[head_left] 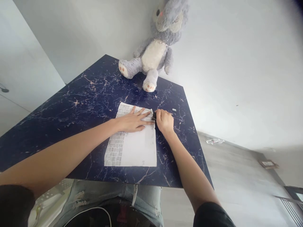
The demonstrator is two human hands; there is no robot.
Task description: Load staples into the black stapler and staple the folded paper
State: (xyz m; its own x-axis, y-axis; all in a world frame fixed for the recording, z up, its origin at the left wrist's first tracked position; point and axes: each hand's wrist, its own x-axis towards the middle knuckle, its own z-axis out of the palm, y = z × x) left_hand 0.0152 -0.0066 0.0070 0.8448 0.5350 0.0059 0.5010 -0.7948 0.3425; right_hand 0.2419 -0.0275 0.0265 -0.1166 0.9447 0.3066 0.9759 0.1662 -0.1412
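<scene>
A sheet of paper [139,148], white with rows of dense grey print along its left side and top, lies flat on the table. My left hand [132,122] rests palm down across its upper part, fingers spread towards the right edge. At that edge, my right hand [165,120] is closed around a small black tool [154,116] that looks like a mini stapler. The tool's tip meets the paper's upper right edge, close to my left fingertips. Most of the tool is hidden in my fist.
The dark blue marbled table [78,104] has a wall behind it. A grey and white plush toy [153,55] sits at its back edge. A small white scrap [174,109] lies right of my right hand. Beyond, a white power strip [215,141] is on the floor.
</scene>
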